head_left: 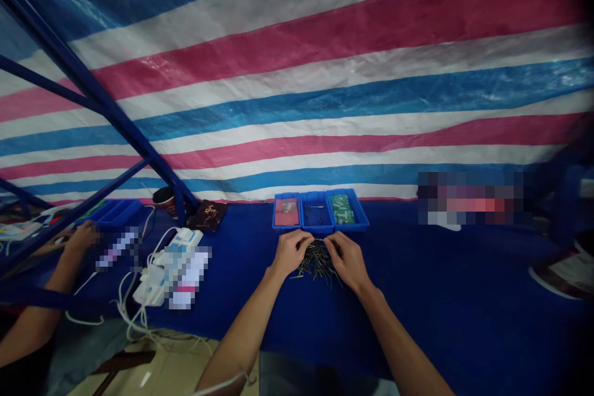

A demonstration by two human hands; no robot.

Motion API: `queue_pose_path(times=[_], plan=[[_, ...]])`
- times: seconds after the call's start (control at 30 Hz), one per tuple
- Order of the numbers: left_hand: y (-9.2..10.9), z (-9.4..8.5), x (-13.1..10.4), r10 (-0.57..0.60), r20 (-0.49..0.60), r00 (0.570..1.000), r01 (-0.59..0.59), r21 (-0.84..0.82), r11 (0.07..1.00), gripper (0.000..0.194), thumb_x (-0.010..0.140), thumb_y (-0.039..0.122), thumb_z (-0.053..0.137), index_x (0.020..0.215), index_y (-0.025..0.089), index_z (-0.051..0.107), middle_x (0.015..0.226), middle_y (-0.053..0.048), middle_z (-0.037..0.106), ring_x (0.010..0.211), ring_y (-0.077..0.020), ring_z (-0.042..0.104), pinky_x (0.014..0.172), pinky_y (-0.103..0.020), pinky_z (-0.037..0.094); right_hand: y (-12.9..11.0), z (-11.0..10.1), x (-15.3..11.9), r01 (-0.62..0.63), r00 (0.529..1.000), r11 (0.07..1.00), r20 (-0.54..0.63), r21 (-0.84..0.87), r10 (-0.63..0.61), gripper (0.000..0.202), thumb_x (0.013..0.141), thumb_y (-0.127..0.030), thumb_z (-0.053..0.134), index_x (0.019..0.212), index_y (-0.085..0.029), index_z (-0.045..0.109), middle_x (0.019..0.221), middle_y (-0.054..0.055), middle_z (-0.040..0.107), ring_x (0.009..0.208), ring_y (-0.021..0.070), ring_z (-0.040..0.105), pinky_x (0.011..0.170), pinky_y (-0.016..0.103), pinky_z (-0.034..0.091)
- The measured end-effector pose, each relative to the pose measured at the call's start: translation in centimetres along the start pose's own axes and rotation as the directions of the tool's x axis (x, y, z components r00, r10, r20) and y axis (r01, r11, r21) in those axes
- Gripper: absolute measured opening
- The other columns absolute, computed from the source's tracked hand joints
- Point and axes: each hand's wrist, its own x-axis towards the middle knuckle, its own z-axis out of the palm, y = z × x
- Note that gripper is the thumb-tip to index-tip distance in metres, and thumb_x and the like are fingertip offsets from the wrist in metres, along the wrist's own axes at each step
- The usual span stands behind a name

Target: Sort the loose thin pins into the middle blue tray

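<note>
A pile of thin metal pins lies on the blue table. Over its left side my left hand is closed, thumb and finger pinched at one end of a thin piece. My right hand pinches the other end, above the pile's right side. The piece between them is too small to name. Just beyond the hands stand three blue bins: the left bin holds a pink item, the middle one a few thin pieces, the right one green-and-white items.
White power strips with tangled cables lie at the left, near a dark packet and a cup. Another person's arm reaches in at far left, by a blue tray. A round container is at far right.
</note>
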Motion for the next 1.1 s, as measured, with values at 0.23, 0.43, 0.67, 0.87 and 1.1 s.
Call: queue_pose_path(times=[0.23, 0.43, 0.67, 0.87, 1.1], plan=[[0.0, -0.2, 0.0, -0.034, -0.034, 0.999, 0.033, -0.023, 0.999, 0.026, 0.097, 0.031, 0.054, 0.087, 0.015, 0.072, 0.076, -0.005, 0.07, 0.065, -0.0135, 0.06, 0.065, -0.023, 0.047, -0.2, -0.7, 0.0, 0.002, 0.987, 1.0, -0.159, -0.001, -0.002, 0.031, 0.1, -0.04, 0.045, 0.084, -0.021, 0.063, 0.072, 0.003, 0.06, 0.06, 0.0155, 0.053, 0.06, 0.028, 0.043], [0.0, -0.2, 0.1, -0.058, -0.036, 0.998, 0.056, -0.033, 0.998, 0.026, 0.097, 0.032, 0.055, 0.086, 0.015, 0.071, 0.075, -0.004, 0.07, 0.063, -0.0131, 0.059, 0.064, -0.023, 0.045, -1.0, -0.8, 2.8, 0.002, 0.937, 0.989, -0.346, -0.147, -0.053, 0.033, 0.1, -0.041, 0.046, 0.107, -0.021, 0.071, 0.085, 0.009, 0.07, 0.067, 0.0184, 0.062, 0.066, 0.03, 0.048], [0.1, -0.3, 0.1, -0.077, -0.023, 0.997, 0.076, -0.035, 0.996, 0.028, 0.098, 0.034, 0.053, 0.087, 0.016, 0.071, 0.072, -0.003, 0.069, 0.06, -0.0124, 0.057, 0.06, -0.022, 0.043, 0.8, -0.3, 1.7, 0.072, 0.979, 0.961, -0.164, -0.267, -0.119, 0.029, 0.099, -0.036, 0.048, 0.105, -0.023, 0.074, 0.091, 0.008, 0.071, 0.081, 0.0194, 0.067, 0.072, 0.028, 0.048], [-0.1, -0.2, 0.0, -0.076, -0.023, 0.997, 0.074, -0.05, 0.996, 0.03, 0.098, 0.035, 0.052, 0.086, 0.015, 0.071, 0.069, -0.002, 0.068, 0.057, -0.0114, 0.055, 0.059, -0.022, 0.042, 2.2, -0.7, -0.4, 0.108, 0.988, 0.973, 0.127, -0.202, -0.084, 0.022, 0.097, -0.032, 0.052, 0.098, -0.027, 0.073, 0.092, 0.003, 0.068, 0.077, 0.0165, 0.067, 0.07, 0.027, 0.049], [-0.1, -0.3, 0.1, -0.086, -0.01, 0.996, 0.086, -0.042, 0.995, 0.034, 0.099, 0.039, 0.05, 0.087, 0.015, 0.072, 0.07, -0.003, 0.068, 0.059, -0.0121, 0.056, 0.06, -0.022, 0.043, 2.2, -0.2, -0.2, 0.077, 0.978, 0.976, 0.204, -0.202, -0.034, 0.017, 0.091, -0.032, 0.057, 0.095, -0.027, 0.073, 0.093, 0.002, 0.067, 0.075, 0.0159, 0.066, 0.066, 0.028, 0.048]])
